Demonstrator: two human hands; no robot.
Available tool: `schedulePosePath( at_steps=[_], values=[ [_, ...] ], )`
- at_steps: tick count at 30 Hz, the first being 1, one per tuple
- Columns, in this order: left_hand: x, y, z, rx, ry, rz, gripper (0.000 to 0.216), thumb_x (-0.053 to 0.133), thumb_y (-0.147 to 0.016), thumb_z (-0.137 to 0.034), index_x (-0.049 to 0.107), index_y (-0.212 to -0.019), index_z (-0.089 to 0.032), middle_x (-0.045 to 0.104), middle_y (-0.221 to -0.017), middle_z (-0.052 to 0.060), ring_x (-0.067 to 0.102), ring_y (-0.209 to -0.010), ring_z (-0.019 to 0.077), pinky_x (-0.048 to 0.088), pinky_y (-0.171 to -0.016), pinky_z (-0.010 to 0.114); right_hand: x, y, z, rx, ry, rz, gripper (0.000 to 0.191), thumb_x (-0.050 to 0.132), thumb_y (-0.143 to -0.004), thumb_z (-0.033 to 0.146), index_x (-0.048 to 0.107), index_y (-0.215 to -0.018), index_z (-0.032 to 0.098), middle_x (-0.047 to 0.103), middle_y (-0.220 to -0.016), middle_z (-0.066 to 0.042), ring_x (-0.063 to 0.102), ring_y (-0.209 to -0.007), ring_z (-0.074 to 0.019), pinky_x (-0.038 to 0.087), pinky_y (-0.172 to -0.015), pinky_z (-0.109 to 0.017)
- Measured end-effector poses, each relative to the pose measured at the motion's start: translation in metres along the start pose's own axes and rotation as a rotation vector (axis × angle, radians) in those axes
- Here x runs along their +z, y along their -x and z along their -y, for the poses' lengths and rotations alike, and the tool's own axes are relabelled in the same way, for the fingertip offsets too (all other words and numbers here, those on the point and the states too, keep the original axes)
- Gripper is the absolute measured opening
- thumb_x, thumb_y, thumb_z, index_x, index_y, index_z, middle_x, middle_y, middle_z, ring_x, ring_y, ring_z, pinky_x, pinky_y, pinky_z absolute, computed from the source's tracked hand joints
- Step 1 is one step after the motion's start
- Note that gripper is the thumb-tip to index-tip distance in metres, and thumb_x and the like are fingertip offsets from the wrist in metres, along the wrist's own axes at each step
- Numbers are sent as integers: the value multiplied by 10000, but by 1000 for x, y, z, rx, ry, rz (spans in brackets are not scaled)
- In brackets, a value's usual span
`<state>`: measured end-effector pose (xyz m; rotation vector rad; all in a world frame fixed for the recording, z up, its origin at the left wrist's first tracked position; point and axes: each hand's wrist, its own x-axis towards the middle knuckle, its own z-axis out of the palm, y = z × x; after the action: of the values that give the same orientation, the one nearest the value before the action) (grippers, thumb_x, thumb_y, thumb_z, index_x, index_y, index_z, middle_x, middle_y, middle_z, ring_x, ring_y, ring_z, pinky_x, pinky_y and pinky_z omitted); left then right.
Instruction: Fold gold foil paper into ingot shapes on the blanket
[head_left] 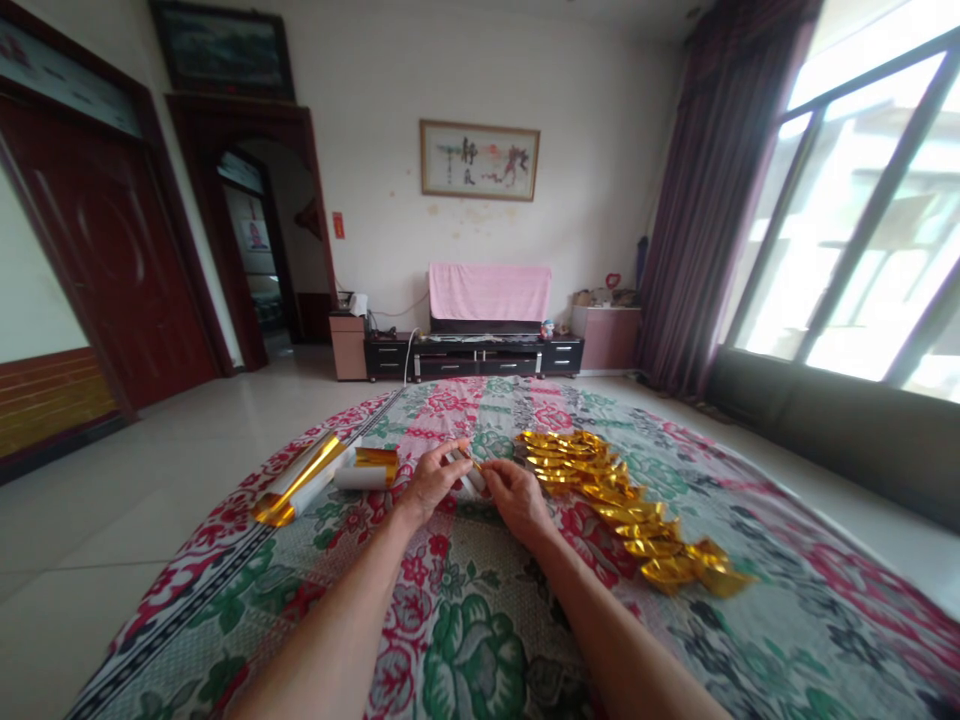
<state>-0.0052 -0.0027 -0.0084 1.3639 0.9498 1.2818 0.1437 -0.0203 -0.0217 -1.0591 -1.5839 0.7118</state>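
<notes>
My left hand point(435, 478) and my right hand point(517, 492) meet over the middle of the flowered cloth. Between their closed fingertips is a small piece of gold foil paper point(472, 480), its pale underside partly showing; the fingers hide much of its shape. To the right, several folded gold paper ingots point(577, 465) lie in overlapping rows that run toward me. Curled sheets of gold foil paper point(300, 490) lie left of my hands, white side partly outward. Closer to my left hand rests a smaller curled gold sheet point(367, 470).
A patterned cloth point(472, 660) covers the broad surface before me. Beyond its far edge stands a low black TV cabinet point(480, 358), with a pink cloth point(491, 292) draped above it. A purple curtain point(697, 200) and windows are at right, a red door point(112, 220) at left.
</notes>
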Motion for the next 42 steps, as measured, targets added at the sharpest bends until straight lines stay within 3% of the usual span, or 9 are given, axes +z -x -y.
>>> schedulePosePath(
  at_steps=[6, 15, 26, 42],
  values=[
    [0, 1, -2, 5, -89, -10, 530, 579, -642, -211, 550, -1169, -157, 622, -652, -24, 467, -469, 67, 364, -472, 172, 1, 0, -2, -2, 59, -22, 288, 474, -731, 301, 634, -901, 131, 635, -675, -19, 550, -576, -123, 428, -559, -209],
    [-1, -1, 3, 60, -165, -37, 596, 483, -592, -99, 540, -1183, -156, 656, -773, -3, 533, -594, 90, 415, -557, 173, 1, -1, -3, -3, 220, -120, 314, 441, -724, 309, 646, -887, 134, 536, -519, 17, 456, -482, -105, 357, -477, -192],
    [3, -3, 3, 60, -23, 20, 625, 421, -568, -61, 523, -1180, -136, 642, -1008, 43, 581, -732, 111, 453, -629, 183, 2, -2, -4, 29, 260, -158, 316, 430, -724, 272, 635, -927, 141, 596, -550, -2, 501, -500, -114, 374, -495, -196],
    [3, -7, 8, 54, -64, -26, 595, 467, -597, -75, 512, -1188, -128, 643, -1010, 63, 593, -723, 120, 459, -628, 198, 3, -2, -8, 6, 239, -164, 313, 423, -725, 252, 634, -930, 144, 593, -549, 1, 502, -490, -115, 380, -500, -198]
  ],
)
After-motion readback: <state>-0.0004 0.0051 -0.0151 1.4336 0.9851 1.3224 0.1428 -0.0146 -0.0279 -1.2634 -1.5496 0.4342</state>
